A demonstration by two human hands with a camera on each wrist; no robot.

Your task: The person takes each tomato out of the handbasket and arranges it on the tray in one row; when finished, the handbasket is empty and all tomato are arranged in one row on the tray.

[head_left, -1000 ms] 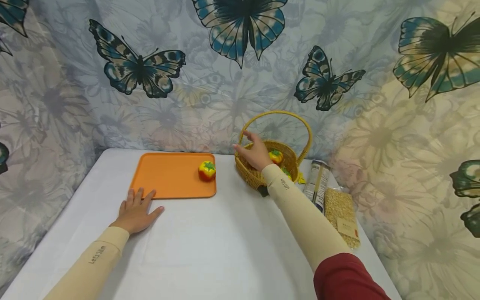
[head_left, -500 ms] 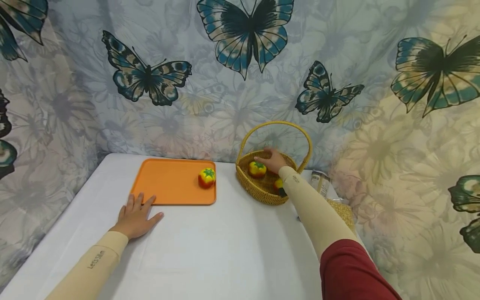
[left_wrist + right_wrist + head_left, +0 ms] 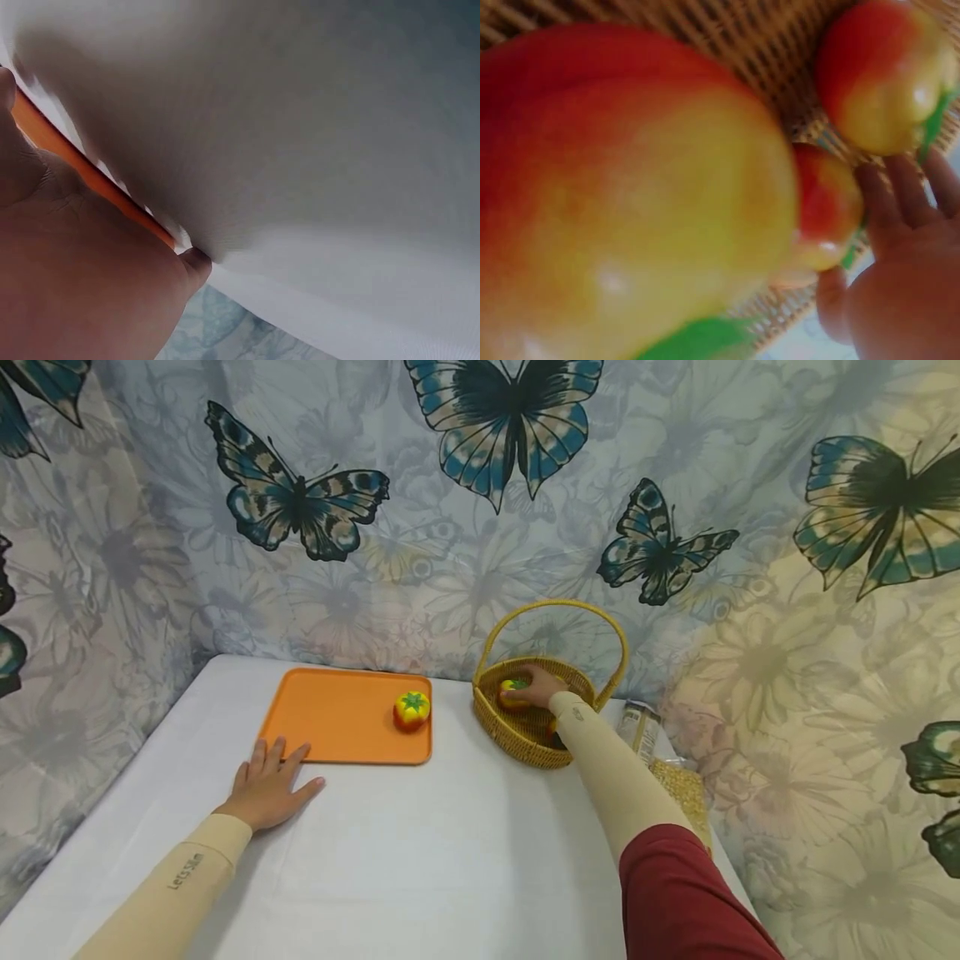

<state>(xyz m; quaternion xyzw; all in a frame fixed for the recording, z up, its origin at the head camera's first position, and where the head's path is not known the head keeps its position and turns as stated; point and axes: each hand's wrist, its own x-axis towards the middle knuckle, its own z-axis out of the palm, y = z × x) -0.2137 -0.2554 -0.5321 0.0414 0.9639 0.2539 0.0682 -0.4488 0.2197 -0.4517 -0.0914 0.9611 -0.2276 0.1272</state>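
My right hand (image 3: 542, 687) reaches into a wicker basket (image 3: 510, 742) with a tall handle. Its thumb and fingers lie at a red-and-yellow toy fruit (image 3: 507, 702) with a green leafy top. In the right wrist view the fingers are extended, and a fruit (image 3: 826, 206) sits between thumb and fingertips. Another fruit (image 3: 885, 71) lies beyond the fingertips, and a large one (image 3: 637, 187) fills the left side. My left hand (image 3: 266, 787) rests flat at the near left edge of an orange tray (image 3: 337, 714), fingers spread. One matching fruit (image 3: 412, 712) stands at the tray's right edge.
Right of the basket, partly behind my right arm, are a printed cylindrical pack (image 3: 640, 727) and a clear bag of pale grains (image 3: 684, 789). A butterfly-print cloth (image 3: 450, 585) hangs behind the white table (image 3: 420, 860).
My right hand has gone from over the basket's left rim down inside it, then slightly left onto the fruit there. My left hand stays at the tray edge. The head view has shifted slightly.
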